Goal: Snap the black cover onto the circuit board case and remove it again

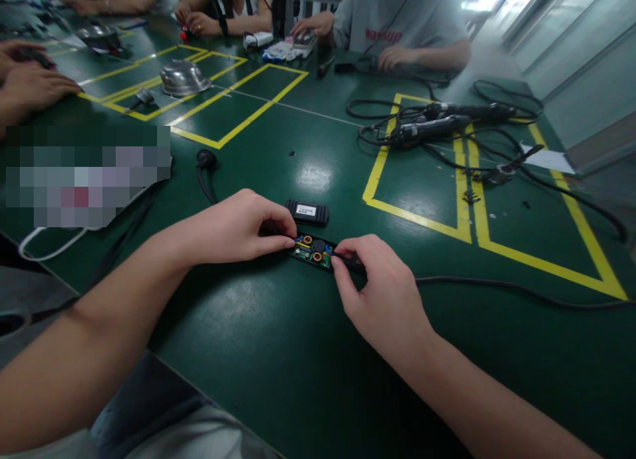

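A small circuit board [314, 248] with copper-wound coils and coloured wires sits in a narrow black case on the green table. My left hand [243, 226] is closed at the case's left end, thumb and fingertips pinching it. At the opposite end my right hand [380, 280] pinches near the blue wires, where a black cable meets the case; its fingers partly hide this spot. Just behind lies a ribbed black cover [308, 212] with a white label, apart from both hands. From under my right hand the black cable [477, 283] runs off to the right.
Yellow tape marks boxes on the table [278, 379]. Black power screwdrivers [427, 128] with tangled cords lie at the right. A metal bowl [185, 78] stands at the back left, and a black plug [206, 158] lies nearer. Several people work across the table.
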The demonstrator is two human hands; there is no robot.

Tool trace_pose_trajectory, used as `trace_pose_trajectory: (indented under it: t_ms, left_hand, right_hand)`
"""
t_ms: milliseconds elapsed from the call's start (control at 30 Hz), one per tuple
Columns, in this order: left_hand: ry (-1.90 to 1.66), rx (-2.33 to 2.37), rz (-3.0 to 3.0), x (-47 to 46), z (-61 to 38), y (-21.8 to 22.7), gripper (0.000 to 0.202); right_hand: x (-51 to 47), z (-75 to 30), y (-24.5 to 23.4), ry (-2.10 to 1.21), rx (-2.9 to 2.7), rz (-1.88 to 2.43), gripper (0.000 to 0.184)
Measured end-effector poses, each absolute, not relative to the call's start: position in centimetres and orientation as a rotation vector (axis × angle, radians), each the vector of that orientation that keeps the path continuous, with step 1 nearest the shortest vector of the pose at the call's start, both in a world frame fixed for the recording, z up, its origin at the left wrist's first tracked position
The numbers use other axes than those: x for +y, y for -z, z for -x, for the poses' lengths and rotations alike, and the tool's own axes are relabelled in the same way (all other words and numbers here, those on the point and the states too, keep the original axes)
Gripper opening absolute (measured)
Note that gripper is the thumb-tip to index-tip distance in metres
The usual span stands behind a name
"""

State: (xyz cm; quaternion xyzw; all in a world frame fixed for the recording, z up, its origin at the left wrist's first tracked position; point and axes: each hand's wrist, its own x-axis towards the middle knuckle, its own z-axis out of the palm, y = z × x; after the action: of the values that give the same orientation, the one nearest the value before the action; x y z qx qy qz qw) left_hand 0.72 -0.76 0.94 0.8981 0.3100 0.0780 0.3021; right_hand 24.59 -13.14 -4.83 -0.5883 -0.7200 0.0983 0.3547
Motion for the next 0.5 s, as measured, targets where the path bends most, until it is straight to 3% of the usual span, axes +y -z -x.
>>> trace_pose_trajectory:
  t_ms: [500]
  left_hand:
    - [-0.273, 0.793, -2.366, -0.79, -0.52, -1.39, 0.013]
  right_hand:
    - [-13.27, -24.67, 4.44, -0.268, -1.814, 1.511, 0.013]
